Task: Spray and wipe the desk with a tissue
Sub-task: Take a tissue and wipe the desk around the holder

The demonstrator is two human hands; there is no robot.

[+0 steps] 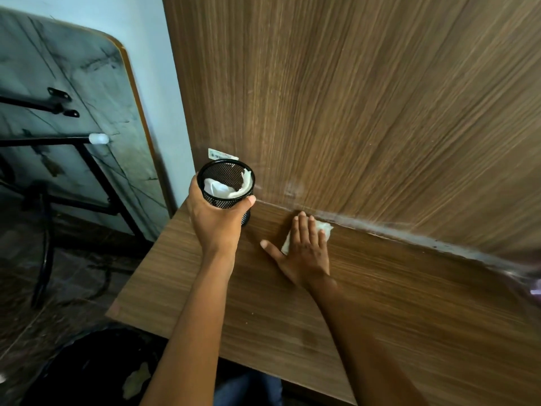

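My right hand [304, 250] is flat, fingers straight, thumb spread to 9 o'clock, pressing the tissue [324, 228] onto the desk [395, 312]. The tissue lies under my fingers and pokes out at 1 o'clock and near the thumb. My fingertips are just short of the seam at the back.

My left hand [218, 218], at 10 o'clock from the right one, grips a black mesh cup [234, 205], fingers curled round its wall, thumb on the near side. Can't tell if the cup is lifted or touching the desk. Inside it is crumpled white paper [231, 189]. A small label [221, 154] shows just behind the rim at 12 o'clock.

The cup sits at the desk's back-left corner, beside my wiping hand. A wooden back panel [351, 98] rises at 12 o'clock. A white streak [409, 234] runs along the seam toward 3 o'clock, blurred at the right edge.

At 9 o'clock a folded table [73, 98] leans on the wall [172, 83]. At 7 o'clock, below the desk edge, there is a dark bin [87, 373].
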